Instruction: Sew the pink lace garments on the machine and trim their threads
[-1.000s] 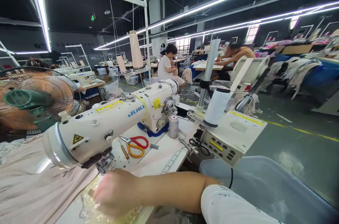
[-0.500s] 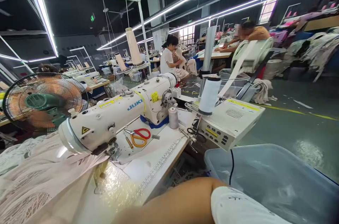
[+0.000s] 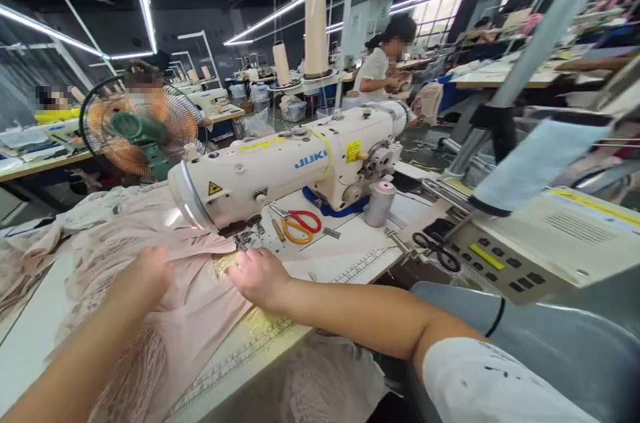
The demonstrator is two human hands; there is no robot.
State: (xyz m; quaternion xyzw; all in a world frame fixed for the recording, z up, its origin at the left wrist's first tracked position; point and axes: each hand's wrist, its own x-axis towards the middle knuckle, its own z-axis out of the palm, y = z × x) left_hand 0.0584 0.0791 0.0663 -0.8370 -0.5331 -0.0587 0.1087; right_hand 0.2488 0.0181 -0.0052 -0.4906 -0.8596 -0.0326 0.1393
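Observation:
Pale pink fabric [image 3: 193, 289] with gathered, fringe-like folds is spread over the sewing machine table, and part of it reaches the needle area of the white sewing machine [image 3: 270, 169]. My right hand [image 3: 257, 278] is closed on the fabric's edge, just in front of the presser foot; its fingertips are partly hidden. My left hand [image 3: 145, 276] is over the fabric to the left, smeared by motion, so its fingers cannot be made out. Behind my right hand, red-handled scissors [image 3: 306, 217] and an orange-handled tool [image 3: 299, 233] lie on the machine bed.
A grey thread spool [image 3: 380, 204] stands beside the machine. Right of the table are a control box [image 3: 530, 256] and black scissors [image 3: 436, 249]. A grey-blue plastic bin [image 3: 565, 336] sits below. A fan [image 3: 137, 126] stands behind at left, with co-workers beyond.
Both hands have come into view over the fabric, the right one by the presser foot. The view has swung left, and the fabric now covers more of the table front.

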